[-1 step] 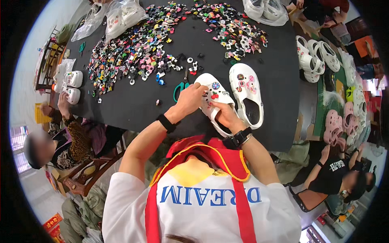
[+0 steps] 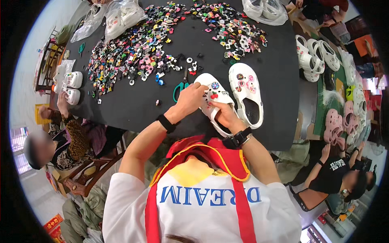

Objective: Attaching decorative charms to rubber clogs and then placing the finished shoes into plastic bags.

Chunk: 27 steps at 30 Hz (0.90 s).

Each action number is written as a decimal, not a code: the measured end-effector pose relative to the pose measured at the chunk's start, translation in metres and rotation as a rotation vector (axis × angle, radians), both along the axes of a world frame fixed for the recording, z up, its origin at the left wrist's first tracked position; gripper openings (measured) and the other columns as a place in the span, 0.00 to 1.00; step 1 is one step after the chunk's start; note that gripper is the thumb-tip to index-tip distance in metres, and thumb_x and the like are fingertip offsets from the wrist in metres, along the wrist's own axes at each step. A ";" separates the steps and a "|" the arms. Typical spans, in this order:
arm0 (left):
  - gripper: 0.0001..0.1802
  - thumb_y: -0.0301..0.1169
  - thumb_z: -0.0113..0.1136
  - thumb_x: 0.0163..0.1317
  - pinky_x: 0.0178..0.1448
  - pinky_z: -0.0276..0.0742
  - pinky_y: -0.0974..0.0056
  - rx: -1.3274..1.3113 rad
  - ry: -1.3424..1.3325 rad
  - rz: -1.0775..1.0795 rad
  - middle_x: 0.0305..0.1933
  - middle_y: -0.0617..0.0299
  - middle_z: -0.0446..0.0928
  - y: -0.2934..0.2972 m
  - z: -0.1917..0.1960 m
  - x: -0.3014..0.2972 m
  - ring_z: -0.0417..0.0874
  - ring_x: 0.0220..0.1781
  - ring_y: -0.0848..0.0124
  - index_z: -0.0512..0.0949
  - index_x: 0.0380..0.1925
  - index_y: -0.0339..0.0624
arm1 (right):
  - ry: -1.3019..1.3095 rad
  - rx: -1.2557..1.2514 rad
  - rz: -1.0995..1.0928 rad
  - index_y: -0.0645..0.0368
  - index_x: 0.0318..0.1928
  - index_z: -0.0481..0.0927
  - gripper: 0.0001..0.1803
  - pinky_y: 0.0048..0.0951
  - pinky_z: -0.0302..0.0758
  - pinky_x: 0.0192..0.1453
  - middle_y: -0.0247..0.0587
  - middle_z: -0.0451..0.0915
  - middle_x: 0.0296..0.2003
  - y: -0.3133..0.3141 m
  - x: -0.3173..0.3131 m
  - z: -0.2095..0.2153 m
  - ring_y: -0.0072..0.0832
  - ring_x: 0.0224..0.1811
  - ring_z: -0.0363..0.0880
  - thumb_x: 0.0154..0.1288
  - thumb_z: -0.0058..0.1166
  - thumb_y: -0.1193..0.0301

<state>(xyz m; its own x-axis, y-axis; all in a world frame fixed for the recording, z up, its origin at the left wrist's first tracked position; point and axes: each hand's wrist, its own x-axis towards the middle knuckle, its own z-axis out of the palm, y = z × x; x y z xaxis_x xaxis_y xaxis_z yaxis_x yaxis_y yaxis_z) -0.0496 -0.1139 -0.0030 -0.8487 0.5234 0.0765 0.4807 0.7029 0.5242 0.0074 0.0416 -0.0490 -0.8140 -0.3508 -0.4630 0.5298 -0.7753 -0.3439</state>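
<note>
Head view: both hands, left (image 2: pixel 190 101) & right (image 2: pixel 226 116), hold white clog (image 2: pixel 214 97).

Left of the green scissors (image 2: pixel 178 89) we find bare black table (image 2: pixel 133 109) open for passage; beyond the scissors, dense charm piles (image 2: pixel 137 52) block it, and the second white clog (image 2: pixel 246 93) walls their right.

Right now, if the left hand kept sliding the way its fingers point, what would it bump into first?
The left hand points right, across the clog it presses. Past that, it would likely meet the second white clog lying beside it, though depth is hard to judge.
</note>
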 end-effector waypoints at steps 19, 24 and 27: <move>0.12 0.37 0.50 0.56 0.40 0.71 0.58 -0.042 -0.228 -0.520 0.32 0.56 0.76 0.051 -0.007 -0.049 0.77 0.36 0.58 0.77 0.36 0.46 | -0.159 -0.241 -0.208 0.54 0.59 0.59 0.25 0.41 0.55 0.65 0.39 0.63 0.58 0.002 0.001 0.048 0.34 0.61 0.60 0.69 0.28 0.53; 0.09 0.34 0.55 0.52 0.40 0.71 0.60 0.092 -0.232 -0.358 0.32 0.58 0.74 0.049 -0.008 -0.036 0.76 0.37 0.60 0.77 0.31 0.45 | -0.226 -0.173 -0.316 0.56 0.58 0.61 0.24 0.46 0.55 0.65 0.43 0.63 0.58 -0.002 -0.003 0.031 0.37 0.61 0.60 0.70 0.28 0.54; 0.07 0.33 0.57 0.51 0.40 0.71 0.61 0.148 -0.208 -0.314 0.31 0.59 0.73 0.046 -0.010 -0.031 0.76 0.36 0.61 0.77 0.29 0.44 | -0.258 -0.204 -0.333 0.57 0.57 0.62 0.23 0.44 0.56 0.65 0.43 0.64 0.57 -0.002 -0.001 0.024 0.37 0.60 0.61 0.70 0.29 0.56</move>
